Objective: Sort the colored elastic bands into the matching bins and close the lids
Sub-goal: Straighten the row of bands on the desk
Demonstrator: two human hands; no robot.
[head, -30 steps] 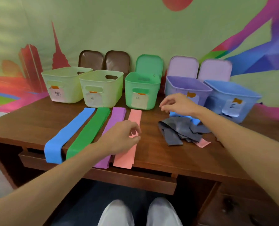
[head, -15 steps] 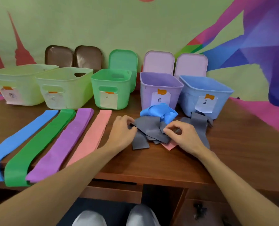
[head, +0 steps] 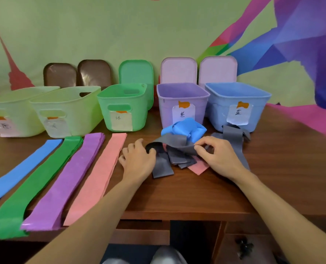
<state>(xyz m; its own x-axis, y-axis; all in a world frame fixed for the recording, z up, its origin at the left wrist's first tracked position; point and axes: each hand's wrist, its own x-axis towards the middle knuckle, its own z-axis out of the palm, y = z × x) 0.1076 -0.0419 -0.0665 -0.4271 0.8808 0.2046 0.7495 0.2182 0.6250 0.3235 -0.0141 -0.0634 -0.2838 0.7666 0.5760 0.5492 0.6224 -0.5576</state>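
Observation:
Four bands lie flat side by side on the desk: blue (head: pixel 19 172), green (head: pixel 36 183), purple (head: pixel 66 178) and pink (head: pixel 95 176). Right of them is a tangled heap: a crumpled blue band (head: pixel 185 128), several grey bands (head: pixel 162 166) and a pink piece (head: pixel 198 167). My left hand (head: pixel 137 159) holds the looped left end of one grey band (head: pixel 175 142). My right hand (head: pixel 217 153) pinches the same band's right part between thumb and forefinger. Behind stand two pale yellow-green bins (head: pixel 11 109) (head: pixel 66 109), a green bin (head: pixel 124 103), a purple bin (head: pixel 181 96) and a blue bin (head: pixel 236 96), all without lids on.
Lids lean against the wall behind the bins: two brown (head: pixel 60 74) (head: pixel 94 71), one green (head: pixel 136 71), two pink (head: pixel 178 70) (head: pixel 217 69). Another grey band (head: pixel 234 138) trails toward the blue bin. The flat bands hang over the desk's front edge (head: pixel 177 212).
My left hand moved from the pink band to the heap, and my right hand came down from the back of the heap. Both now hold one grey band, slightly raised.

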